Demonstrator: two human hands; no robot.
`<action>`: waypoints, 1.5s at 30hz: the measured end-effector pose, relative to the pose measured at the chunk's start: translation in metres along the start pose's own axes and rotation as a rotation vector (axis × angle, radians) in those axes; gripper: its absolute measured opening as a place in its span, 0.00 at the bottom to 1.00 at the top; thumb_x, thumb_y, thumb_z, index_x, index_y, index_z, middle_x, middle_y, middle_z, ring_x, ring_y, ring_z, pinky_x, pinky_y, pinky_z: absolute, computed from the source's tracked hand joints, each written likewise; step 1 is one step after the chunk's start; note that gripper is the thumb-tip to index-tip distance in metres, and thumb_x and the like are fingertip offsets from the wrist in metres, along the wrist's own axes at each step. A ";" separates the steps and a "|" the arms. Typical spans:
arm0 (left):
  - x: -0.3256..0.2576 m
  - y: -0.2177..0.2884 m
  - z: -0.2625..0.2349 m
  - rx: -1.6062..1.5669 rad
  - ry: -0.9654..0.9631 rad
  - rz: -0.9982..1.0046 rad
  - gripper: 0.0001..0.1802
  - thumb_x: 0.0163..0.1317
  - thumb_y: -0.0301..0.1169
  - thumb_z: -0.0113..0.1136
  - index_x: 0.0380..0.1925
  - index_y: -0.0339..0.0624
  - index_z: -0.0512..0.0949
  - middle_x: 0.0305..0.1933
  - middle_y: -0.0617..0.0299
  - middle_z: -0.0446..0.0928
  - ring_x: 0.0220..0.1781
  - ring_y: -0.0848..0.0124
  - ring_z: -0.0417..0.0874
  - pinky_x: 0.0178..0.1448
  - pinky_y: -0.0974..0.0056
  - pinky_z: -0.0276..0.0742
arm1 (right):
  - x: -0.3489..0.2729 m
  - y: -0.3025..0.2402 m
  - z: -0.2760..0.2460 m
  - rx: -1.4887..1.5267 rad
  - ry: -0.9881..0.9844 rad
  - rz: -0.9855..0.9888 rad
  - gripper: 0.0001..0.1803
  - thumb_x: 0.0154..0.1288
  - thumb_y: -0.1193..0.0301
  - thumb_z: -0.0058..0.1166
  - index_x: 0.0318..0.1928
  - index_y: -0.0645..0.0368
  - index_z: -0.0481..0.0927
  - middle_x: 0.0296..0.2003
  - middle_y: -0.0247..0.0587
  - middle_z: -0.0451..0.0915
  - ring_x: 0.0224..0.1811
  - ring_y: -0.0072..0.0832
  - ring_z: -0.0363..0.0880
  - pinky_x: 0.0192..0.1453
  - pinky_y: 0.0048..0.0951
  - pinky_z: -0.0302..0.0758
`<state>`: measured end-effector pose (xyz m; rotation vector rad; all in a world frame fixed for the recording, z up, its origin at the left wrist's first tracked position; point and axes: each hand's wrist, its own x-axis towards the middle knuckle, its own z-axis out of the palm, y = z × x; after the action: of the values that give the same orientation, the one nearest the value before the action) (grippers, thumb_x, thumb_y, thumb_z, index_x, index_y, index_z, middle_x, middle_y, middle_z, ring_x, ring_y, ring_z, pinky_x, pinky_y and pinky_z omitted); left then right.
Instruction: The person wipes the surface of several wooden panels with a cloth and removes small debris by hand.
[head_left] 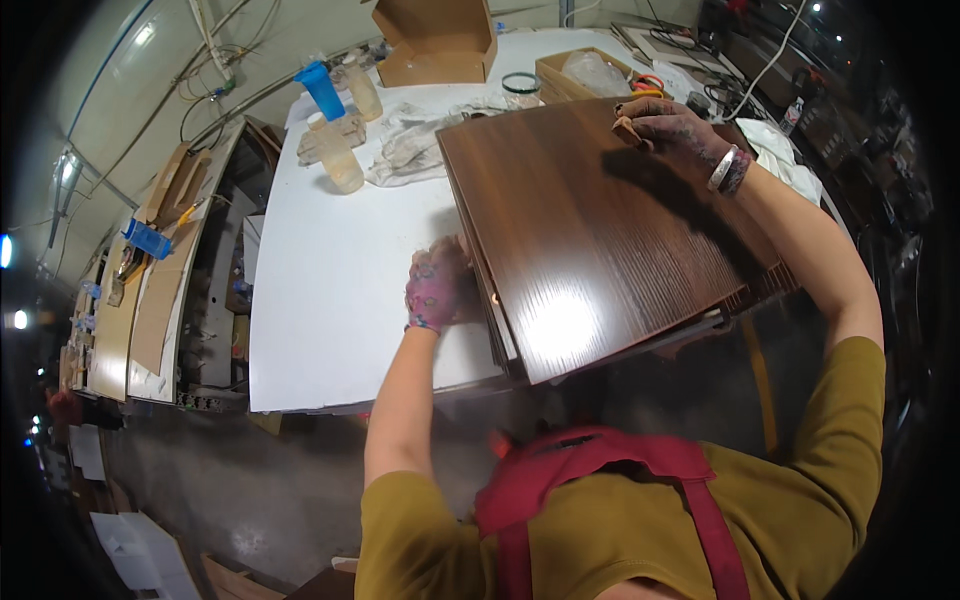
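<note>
A dark brown wood-grain panel (570, 230) lies on top of a stack of similar panels at the right of the white table. My left hand (432, 287), in a pinkish purple patterned glove, is at the stack's left edge. Its fingers curl against the panel's side and are partly hidden in shade. Over the panel's far right corner is my right hand (682, 137), dark with stains. Its fingers pinch a small crumpled tan piece (625, 126), perhaps cloth or sandpaper. The hand casts a shadow on the glossy surface.
On the white table (320, 290) stand a blue cup (319, 90), two cloudy plastic bottles (340, 160) and crumpled pale cloth (408, 150). Farther back are an open cardboard box (437, 45), a roll of tape (520, 83) and a shallow box (560, 80). A cluttered bench (150, 300) stands left.
</note>
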<state>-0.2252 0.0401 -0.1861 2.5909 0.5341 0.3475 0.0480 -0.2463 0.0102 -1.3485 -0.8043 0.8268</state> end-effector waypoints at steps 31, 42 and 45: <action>-0.201 0.230 -0.171 -0.042 0.166 -0.242 0.35 0.39 0.24 0.62 0.56 0.43 0.74 0.50 0.52 0.79 0.53 0.56 0.81 0.60 0.58 0.76 | 0.019 0.041 -0.029 0.161 -0.601 -0.097 0.12 0.70 0.68 0.54 0.49 0.61 0.79 0.37 0.29 0.78 0.35 0.13 0.73 0.45 0.17 0.74; -0.137 0.324 -0.043 0.305 0.038 0.268 0.43 0.34 0.30 0.77 0.57 0.53 0.73 0.64 0.55 0.70 0.66 0.49 0.69 0.70 0.47 0.65 | 0.009 0.039 -0.033 0.275 -0.497 -0.055 0.09 0.65 0.72 0.56 0.41 0.65 0.81 0.38 0.36 0.80 0.41 0.20 0.76 0.51 0.21 0.75; -0.111 0.366 -0.017 0.259 -0.020 0.331 0.41 0.33 0.31 0.78 0.55 0.52 0.74 0.63 0.53 0.72 0.66 0.51 0.71 0.71 0.49 0.63 | 0.008 0.038 -0.038 0.264 -0.571 -0.046 0.07 0.65 0.71 0.56 0.37 0.64 0.80 0.34 0.32 0.77 0.33 0.14 0.71 0.43 0.16 0.71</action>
<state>-0.2167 -0.2990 -0.0080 2.9353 0.1462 0.3803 0.0832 -0.2558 -0.0296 -0.8602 -1.1137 1.2593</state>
